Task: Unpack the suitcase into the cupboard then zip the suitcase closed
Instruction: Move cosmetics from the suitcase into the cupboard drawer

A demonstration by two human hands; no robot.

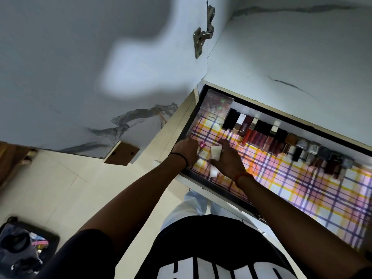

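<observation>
Suitcase (24, 246): lay open at seven o'clock, dark, cluttered inside.
Left hand (186, 151): my fingers pinched a pink-capped stick (202, 147).
Right hand (228, 158): I gripped white tubes (215, 153).
Drawer (201, 109): plaid-lined; cosmetics row (281, 141) crowded two o'clock.

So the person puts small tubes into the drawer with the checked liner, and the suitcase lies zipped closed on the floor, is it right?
Not quite. The head view shows the suitcase lying open on the floor, items still inside. The rest holds: both hands, left and right, hold small tubes over the drawer with the checked liner.
</observation>
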